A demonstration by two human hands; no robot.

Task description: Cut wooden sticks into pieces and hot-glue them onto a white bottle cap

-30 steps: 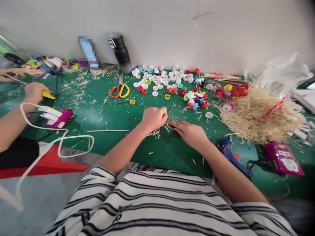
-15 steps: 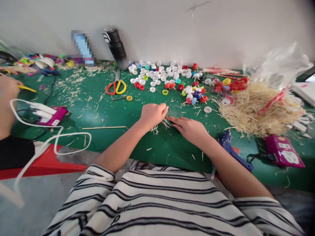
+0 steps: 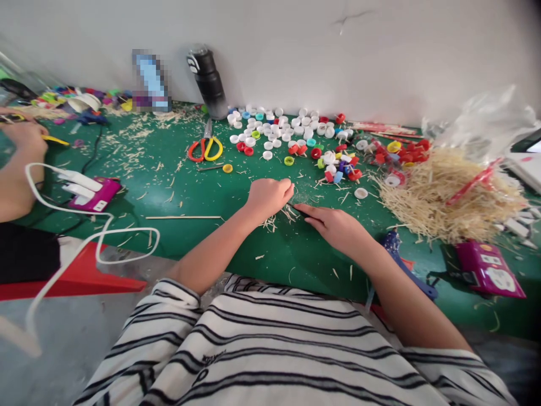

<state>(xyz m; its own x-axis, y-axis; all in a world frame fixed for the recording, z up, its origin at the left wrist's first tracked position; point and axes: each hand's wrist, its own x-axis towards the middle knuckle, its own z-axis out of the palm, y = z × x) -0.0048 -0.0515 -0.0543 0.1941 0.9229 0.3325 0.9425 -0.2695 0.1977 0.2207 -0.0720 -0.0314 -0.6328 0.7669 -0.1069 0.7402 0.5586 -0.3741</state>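
My left hand (image 3: 269,197) is closed in a fist just over the table, its thumb side toward the right hand. Whatever it grips is hidden behind the fingers. My right hand (image 3: 332,224) is closed around a thin dark knife-like tool (image 3: 301,212), with the index finger stretched along it toward the left fist. The two hands are a small gap apart. Below and between them lie curled wood shavings (image 3: 289,213). To the left of my forearm, a thin wooden stick (image 3: 183,217) rests on the green table (image 3: 253,270).
Scissors (image 3: 205,149), a black bottle (image 3: 209,84) and many bottle caps (image 3: 296,127) stand behind my hands. At right are a heap of wooden sticks (image 3: 448,197), a blue glue gun (image 3: 406,268) and a magenta box (image 3: 490,268). Another person's arm (image 3: 21,169) and a white cable (image 3: 103,237) are at left.
My right hand has drawn slightly back from the left fist, and the dark tool now shows between them. The view has shifted a little. At far left the other person's hand has come further into view.
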